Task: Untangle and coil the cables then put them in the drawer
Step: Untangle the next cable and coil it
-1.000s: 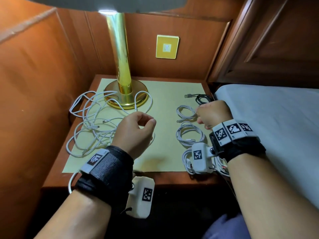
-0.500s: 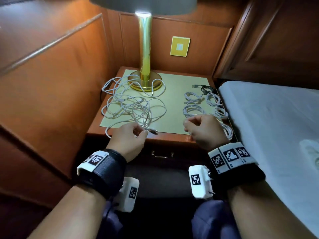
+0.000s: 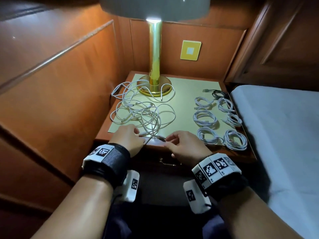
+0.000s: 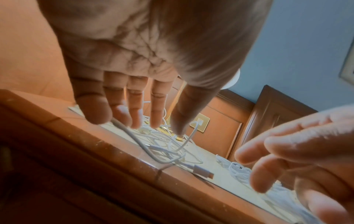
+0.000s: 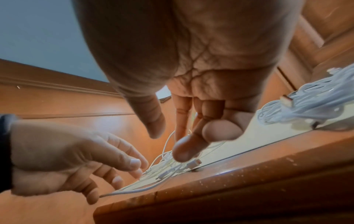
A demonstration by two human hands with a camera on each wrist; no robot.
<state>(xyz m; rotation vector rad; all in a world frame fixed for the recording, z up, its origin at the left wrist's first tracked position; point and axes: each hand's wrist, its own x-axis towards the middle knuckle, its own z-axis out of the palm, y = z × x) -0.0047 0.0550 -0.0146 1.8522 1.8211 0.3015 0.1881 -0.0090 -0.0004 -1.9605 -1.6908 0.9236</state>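
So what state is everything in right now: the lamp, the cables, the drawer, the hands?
Lamp: lit.
Loose white cables: tangled on the mat, one strand trailing over the front edge.
White bundles: coiled, lying at the mat's right side.
Black cable: bunched behind them.
Drawer: closed.
Left hand: fingers relaxed, touching a strand.
Right hand: open, reaching for a plug.

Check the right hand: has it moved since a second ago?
Yes. The right hand has left the coiled cables by the bed and come to the nightstand's front edge, beside the tangled cables.
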